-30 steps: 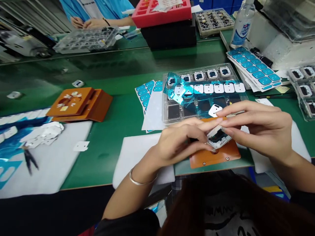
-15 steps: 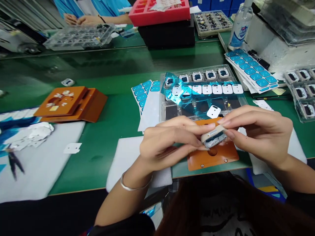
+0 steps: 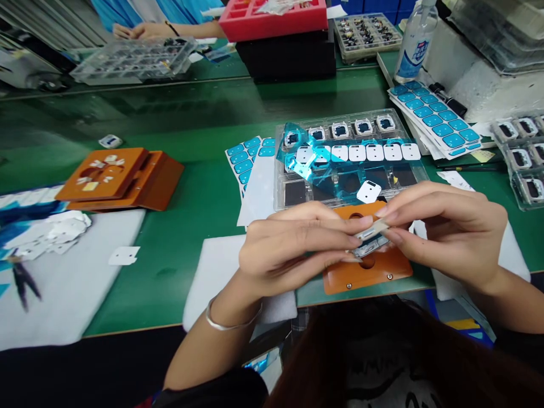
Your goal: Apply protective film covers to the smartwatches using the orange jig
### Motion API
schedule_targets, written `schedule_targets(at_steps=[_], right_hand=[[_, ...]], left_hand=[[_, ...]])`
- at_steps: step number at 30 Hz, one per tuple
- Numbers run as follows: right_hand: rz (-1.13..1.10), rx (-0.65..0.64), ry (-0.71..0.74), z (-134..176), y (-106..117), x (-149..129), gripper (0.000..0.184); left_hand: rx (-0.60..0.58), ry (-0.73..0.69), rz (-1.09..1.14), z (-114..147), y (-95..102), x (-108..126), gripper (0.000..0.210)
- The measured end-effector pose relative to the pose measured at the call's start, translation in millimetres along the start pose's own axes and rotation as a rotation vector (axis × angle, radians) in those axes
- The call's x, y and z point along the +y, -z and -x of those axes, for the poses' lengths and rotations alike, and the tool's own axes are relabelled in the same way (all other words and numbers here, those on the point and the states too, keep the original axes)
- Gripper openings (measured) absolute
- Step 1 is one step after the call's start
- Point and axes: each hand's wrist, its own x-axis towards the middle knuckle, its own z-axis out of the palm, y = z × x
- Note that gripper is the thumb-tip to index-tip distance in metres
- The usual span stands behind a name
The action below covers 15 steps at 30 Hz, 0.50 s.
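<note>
Between both hands is a small silver-grey smartwatch case (image 3: 372,238), tilted, with its narrow side towards me. My left hand (image 3: 297,241) pinches its left end between thumb and fingers. At the right end, the thumb and index finger of my right hand (image 3: 446,229) close on it. Under the hands lies an orange fixture plate (image 3: 382,269) with round holes and screws. Just beyond it, a loose white adhesive sheet (image 3: 369,191) with small holes rests on a blue film strip (image 3: 348,178). The film lies across a clear plastic tray (image 3: 278,192) holding several similar cases.
Blue sticker sheets (image 3: 437,119) lie at the right by a spray bottle (image 3: 414,45). A second orange fixture (image 3: 123,175), tweezers (image 3: 25,280) and a scrap pile (image 3: 63,232) are at the left. A red tray (image 3: 272,20) stands at the back, near a co-worker's hands (image 3: 140,31).
The case has turned slightly in my fingers, and its side face looks narrower. Both hands stay in nearly the same place.
</note>
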Motion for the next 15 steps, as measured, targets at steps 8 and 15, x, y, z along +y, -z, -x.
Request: schedule_targets(at_steps=[8,15], right_hand=[[-0.007,-0.008,0.010,0.7,0.5,-0.1,0.014],[-0.059,-0.009,-0.028,-0.6,0.4,-0.4,0.014]], left_hand=[[0.005,0.019,0.011,0.5,0.8,1.1,0.034],[0.027,0.024,0.012,2.3,0.7,-0.6,0.036]])
